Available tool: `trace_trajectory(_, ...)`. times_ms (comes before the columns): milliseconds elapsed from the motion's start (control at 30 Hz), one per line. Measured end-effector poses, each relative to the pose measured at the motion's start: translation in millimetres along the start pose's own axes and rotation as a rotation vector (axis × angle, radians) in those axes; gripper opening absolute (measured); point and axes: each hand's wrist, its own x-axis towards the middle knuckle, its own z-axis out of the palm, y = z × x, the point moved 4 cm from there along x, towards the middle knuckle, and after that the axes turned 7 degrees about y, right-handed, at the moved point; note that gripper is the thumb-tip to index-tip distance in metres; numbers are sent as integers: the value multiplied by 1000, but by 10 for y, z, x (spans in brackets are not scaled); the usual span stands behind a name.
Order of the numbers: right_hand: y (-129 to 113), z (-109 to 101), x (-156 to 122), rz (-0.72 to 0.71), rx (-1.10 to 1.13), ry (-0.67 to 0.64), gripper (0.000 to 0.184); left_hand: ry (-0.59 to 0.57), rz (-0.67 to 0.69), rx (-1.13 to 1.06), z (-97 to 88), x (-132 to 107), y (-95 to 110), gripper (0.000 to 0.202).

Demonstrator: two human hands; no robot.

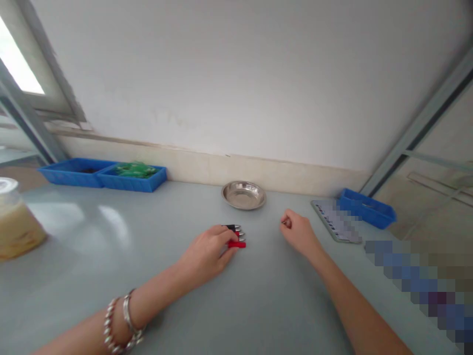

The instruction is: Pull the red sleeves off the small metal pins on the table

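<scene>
Several pens (237,235) lie side by side on the grey table, black and red, most with silvery ends pointing right. My left hand (209,251) is closed over them, thumb beside the red one at the near side and fingers across the row; the pens' left parts are hidden beneath it. To the right, my right hand (297,231) is held low over the table with its fingers curled into a pinch. Whatever is between those fingers is too small or too hidden to name. A round steel dish (244,195) stands beyond both hands.
Two blue trays (74,173) stand at the back left, one with green material in it. A plastic container (18,224) with yellowish contents is at the left edge. On the right are a printed board (334,222), another blue tray (367,209) and a pixelated area.
</scene>
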Motion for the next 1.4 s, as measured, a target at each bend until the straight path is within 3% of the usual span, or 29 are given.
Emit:
trace_trajectory(167,193,102,31,44,-177,-92,9,-60,25,30,74,-33,-12,14)
trace_trajectory(433,203,145,5,59,-214,-162,11,-79,47,58,80,-37,-10,13)
trace_trajectory(700,-155,88,-90,-192,-132,-4,10,-68,54,77,69,-39,-2,19)
trace_trajectory(867,-256,79,-149,-243,-147,59,10,-40,-35,119,12,21,-115,21)
trace_trajectory(1100,-339,147,-212,-306,-31,-19,9,-87,-92,146,15,58,-268,13)
trace_trajectory(1400,-451,158,-255,-316,104,-87,11,-47,-48,135,35,48,-239,15)
